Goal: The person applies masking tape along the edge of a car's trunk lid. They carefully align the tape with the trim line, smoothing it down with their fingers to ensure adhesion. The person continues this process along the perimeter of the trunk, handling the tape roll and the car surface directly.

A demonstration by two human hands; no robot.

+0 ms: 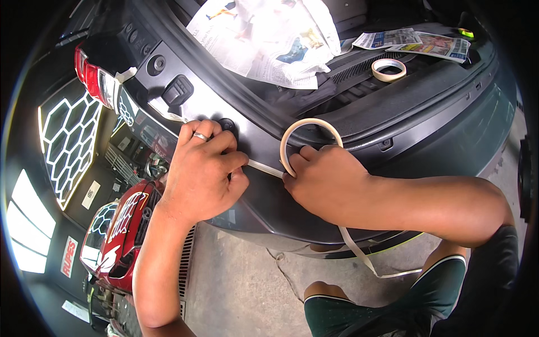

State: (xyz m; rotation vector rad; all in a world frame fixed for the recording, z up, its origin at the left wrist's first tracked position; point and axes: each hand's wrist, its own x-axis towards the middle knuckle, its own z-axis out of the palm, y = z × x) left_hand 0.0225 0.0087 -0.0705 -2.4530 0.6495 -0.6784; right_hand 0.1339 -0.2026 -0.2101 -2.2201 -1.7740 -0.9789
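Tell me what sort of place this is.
Probably a car workshop or detailing bay: a red car stands beyond the grey car, hexagonal lights glow, and the right hand holds a roll of tape.

Cool white light blazes from the hexagonal lamp grid [70,147] at left, its pattern gleaming across the red car [126,235]! Glare bleaches the upper newspaper [264,42]; the central tape roll [312,121] looks crisp, straight lines bowing toward a black fisheye rim.
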